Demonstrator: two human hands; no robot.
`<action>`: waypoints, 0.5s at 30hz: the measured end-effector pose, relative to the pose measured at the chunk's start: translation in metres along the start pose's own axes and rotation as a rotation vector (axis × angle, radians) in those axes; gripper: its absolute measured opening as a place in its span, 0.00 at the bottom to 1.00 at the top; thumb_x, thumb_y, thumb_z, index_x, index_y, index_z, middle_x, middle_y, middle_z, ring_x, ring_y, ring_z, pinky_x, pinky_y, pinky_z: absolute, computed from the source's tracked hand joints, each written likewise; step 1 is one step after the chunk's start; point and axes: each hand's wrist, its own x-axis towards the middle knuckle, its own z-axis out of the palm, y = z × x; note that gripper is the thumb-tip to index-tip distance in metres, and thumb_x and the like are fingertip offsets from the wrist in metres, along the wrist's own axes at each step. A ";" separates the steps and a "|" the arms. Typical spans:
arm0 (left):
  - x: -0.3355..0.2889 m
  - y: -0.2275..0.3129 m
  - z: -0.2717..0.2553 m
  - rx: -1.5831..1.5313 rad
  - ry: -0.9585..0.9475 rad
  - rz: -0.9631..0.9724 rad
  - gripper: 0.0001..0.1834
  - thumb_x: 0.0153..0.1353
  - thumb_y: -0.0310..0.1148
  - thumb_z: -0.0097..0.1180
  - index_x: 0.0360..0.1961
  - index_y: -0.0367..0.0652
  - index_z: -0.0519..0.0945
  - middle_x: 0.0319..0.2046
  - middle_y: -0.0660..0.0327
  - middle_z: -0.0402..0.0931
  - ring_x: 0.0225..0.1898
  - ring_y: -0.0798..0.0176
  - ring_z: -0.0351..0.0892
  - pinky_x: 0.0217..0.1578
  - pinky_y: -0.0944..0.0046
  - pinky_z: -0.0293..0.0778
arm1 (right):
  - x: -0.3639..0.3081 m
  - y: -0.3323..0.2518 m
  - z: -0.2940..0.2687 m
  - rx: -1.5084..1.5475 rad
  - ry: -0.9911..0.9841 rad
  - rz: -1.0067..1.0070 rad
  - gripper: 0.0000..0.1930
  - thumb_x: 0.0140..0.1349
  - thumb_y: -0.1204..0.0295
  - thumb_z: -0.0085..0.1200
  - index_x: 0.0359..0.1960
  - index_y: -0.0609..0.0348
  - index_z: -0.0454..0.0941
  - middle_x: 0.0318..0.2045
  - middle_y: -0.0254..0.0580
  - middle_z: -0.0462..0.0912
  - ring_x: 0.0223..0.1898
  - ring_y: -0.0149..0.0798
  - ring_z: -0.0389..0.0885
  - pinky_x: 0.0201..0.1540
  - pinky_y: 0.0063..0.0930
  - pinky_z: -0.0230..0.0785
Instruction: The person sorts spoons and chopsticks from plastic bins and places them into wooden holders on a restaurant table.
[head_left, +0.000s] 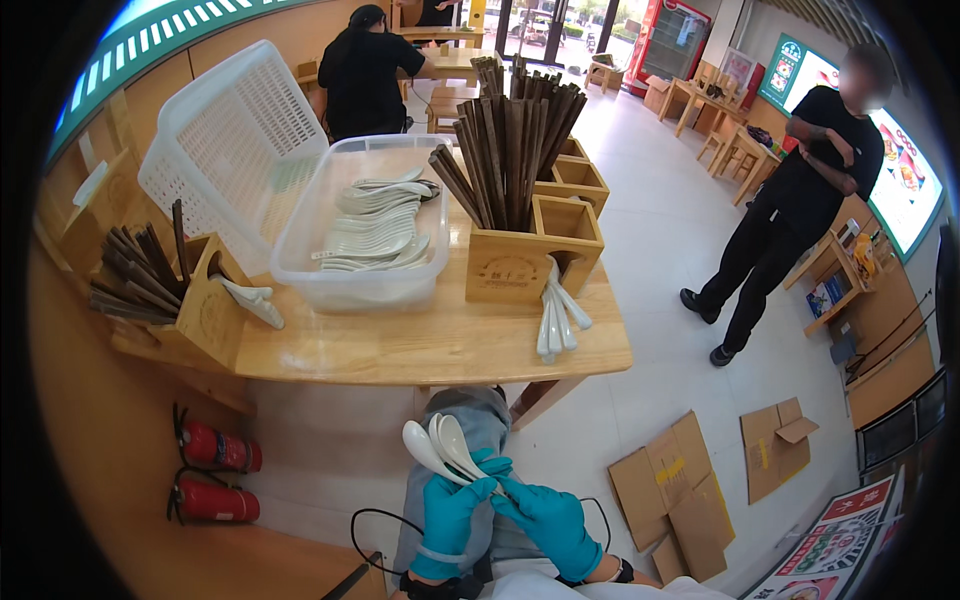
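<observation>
Above my lap, a small bunch of white soup spoons [455, 447] fans out with the bowls pointing away from me. My left hand [447, 515], in a teal glove, is closed around them below the bowls. The teal-gloved right hand [552, 522] pinches the handle ends from the right side, its fingers touching the left hand. On the table, a clear plastic bin [300, 262] holds a pile of white spoons [375, 232]. To its right, a wooden caddy [500, 265] has dark chopsticks [505, 165] standing in it and white spoons [557, 325] hanging at its front.
At the left, another wooden caddy [212, 318] holds chopsticks and spoons beside a white perforated basket [180, 185] tilted up. The wooden table [400, 350] stands before me. Red fire extinguishers [215, 500] are low left. Flattened cardboard [670, 480] lies right. A person [820, 150] stands right; another [362, 80] sits behind.
</observation>
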 end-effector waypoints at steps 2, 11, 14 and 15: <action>0.001 0.007 0.001 0.018 -0.024 0.008 0.23 0.60 0.21 0.56 0.57 0.27 0.69 0.47 0.45 0.79 0.49 0.52 0.81 0.53 0.57 0.77 | -0.001 0.001 0.002 -0.005 0.059 -0.048 0.17 0.61 0.58 0.58 0.49 0.50 0.80 0.26 0.41 0.81 0.24 0.39 0.81 0.22 0.30 0.69; -0.008 0.015 -0.021 -0.028 -0.003 0.016 0.27 0.58 0.20 0.54 0.58 0.23 0.64 0.47 0.37 0.77 0.49 0.42 0.80 0.53 0.50 0.78 | 0.055 0.012 -0.074 0.961 0.515 0.411 0.14 0.71 0.68 0.47 0.50 0.65 0.76 0.18 0.31 0.73 0.20 0.21 0.71 0.19 0.18 0.60; -0.013 0.013 -0.024 -0.033 0.026 0.031 0.28 0.58 0.21 0.55 0.59 0.22 0.62 0.46 0.35 0.77 0.48 0.40 0.80 0.52 0.49 0.78 | 0.090 0.036 -0.094 0.954 0.550 0.358 0.16 0.72 0.64 0.47 0.52 0.63 0.77 0.17 0.29 0.73 0.19 0.20 0.69 0.19 0.16 0.58; -0.014 0.014 -0.024 -0.033 0.027 0.033 0.28 0.58 0.21 0.55 0.59 0.22 0.62 0.46 0.35 0.77 0.48 0.40 0.80 0.52 0.49 0.78 | 0.101 0.043 -0.098 0.971 0.555 0.354 0.17 0.71 0.64 0.47 0.52 0.62 0.77 0.16 0.28 0.72 0.19 0.20 0.69 0.19 0.16 0.58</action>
